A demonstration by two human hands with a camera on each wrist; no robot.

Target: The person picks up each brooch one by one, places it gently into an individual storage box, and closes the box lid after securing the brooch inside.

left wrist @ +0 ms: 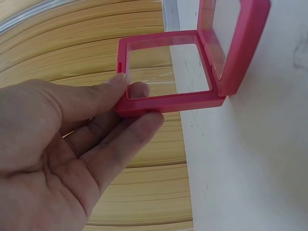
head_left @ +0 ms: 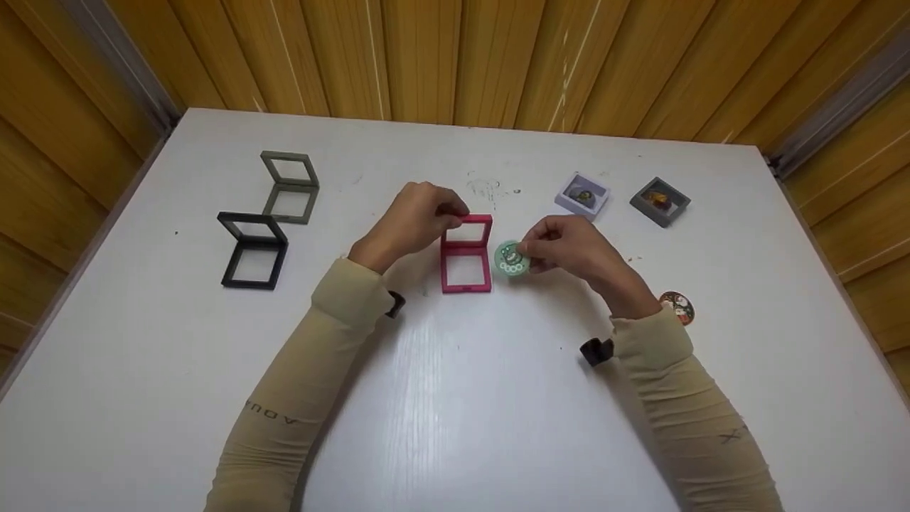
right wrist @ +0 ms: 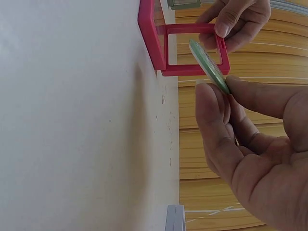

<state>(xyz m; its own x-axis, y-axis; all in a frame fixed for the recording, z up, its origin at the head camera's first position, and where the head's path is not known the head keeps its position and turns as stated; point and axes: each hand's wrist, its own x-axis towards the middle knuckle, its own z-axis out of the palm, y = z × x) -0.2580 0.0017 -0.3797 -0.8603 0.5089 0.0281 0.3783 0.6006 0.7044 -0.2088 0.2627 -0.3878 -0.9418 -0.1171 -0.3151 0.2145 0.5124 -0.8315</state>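
A pink hinged display frame (head_left: pixel 466 289) stands on the white table with its lid half raised upright. My left hand (head_left: pixel 412 220) pinches the top edge of that lid between thumb and fingers; the left wrist view shows clear film inside the pink rim (left wrist: pixel 178 102). Just right of the frame, my right hand (head_left: pixel 572 245) holds a round mint-green badge (head_left: pixel 510 259) with a cartoon picture on its face. In the right wrist view the badge (right wrist: pixel 209 67) appears nearly edge-on, pinched between thumb and fingertips, and overlaps the lid from there.
On the left stand a black hinged frame (head_left: pixel 249 285) and an olive-green one (head_left: pixel 286 218), both with lids raised. A lavender frame (head_left: pixel 571 206) and a dark grey frame (head_left: pixel 647 214), each closed around a small object, lie at the back right. Another round badge (head_left: pixel 679 308) lies beside the right wrist.
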